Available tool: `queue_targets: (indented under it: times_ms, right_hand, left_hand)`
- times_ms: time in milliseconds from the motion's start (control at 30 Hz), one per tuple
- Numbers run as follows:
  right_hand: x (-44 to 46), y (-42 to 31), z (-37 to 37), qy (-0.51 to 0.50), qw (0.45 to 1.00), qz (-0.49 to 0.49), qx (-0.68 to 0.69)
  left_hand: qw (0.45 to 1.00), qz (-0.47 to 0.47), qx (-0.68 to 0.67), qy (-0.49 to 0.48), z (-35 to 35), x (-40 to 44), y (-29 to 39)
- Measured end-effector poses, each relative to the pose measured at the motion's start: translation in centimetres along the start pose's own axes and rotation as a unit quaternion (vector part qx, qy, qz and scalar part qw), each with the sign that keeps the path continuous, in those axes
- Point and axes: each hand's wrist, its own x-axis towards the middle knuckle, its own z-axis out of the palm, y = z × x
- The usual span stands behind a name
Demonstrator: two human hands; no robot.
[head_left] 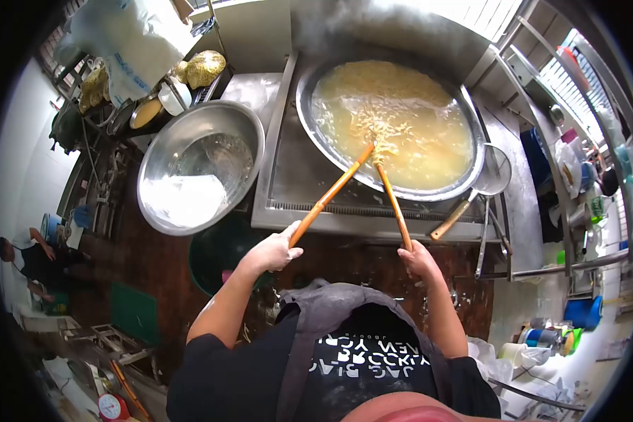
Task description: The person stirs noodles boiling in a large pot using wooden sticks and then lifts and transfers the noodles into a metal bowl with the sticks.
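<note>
My left hand [273, 251], dusted with something white, is wrapped round the lower end of a long wooden stick [330, 195]. A second wooden stick [394, 204] is held in my right hand [419, 261]. The tips of both sticks meet in a large round metal pan [304, 119] full of cloudy yellowish liquid. Pale strands [380, 130] cluster around the tips, and some cling to them. Steam rises at the back of the pan.
A big steel bowl [148, 184] stands left of the stove [278, 190]. On the pan's right lies a wooden-handled strainer [494, 169]. Metal shelves [541, 77] hold bags at the right. Another person [35, 257] is at the far left. A green tub [207, 257] is below the bowl.
</note>
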Motion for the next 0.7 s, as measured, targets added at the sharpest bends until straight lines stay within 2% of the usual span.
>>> queue_targets:
  times_ms: [100,233,267,367,400,433,500,633,700]
  right_hand:
    - [0.5,3.2,-2.2,-0.044,0.996,-0.029,0.078]
    - [-0.4,7.7,-6.6,-0.101,0.977,-0.058,0.178]
    - [-0.3,8.9,-7.6,-0.118,0.972,-0.056,0.196]
    - [-2.0,10.9,-9.8,-0.153,0.944,-0.045,0.289]
    - [-2.7,11.3,-10.4,-0.166,0.932,-0.043,0.319]
    - [-3.3,11.5,-10.8,-0.187,0.914,-0.025,0.360]
    - [-4.4,11.3,-10.9,-0.200,0.894,-0.021,0.400]
    - [-4.7,10.4,-7.8,-0.182,0.894,-0.002,0.409]
    - [-5.7,8.1,-5.0,-0.186,0.884,-0.012,0.429]
  left_hand:
    - [0.998,-0.017,-0.058,0.010,6.2,-0.2,2.7]
    - [0.993,0.042,-0.078,0.083,13.9,0.0,5.7]
    - [0.994,0.007,-0.093,0.065,14.9,-0.7,7.1]
    - [0.990,0.002,-0.102,0.095,18.7,-1.0,7.3]
    - [0.986,-0.050,-0.149,0.057,18.3,-3.0,10.3]
    - [0.984,-0.044,-0.166,0.056,19.3,-3.2,10.5]
    - [0.977,-0.030,-0.202,0.063,20.9,-3.6,10.4]
    - [0.921,0.054,-0.385,0.017,23.9,-2.6,11.5]
    - [0.923,0.139,-0.357,0.033,25.5,-1.4,12.9]
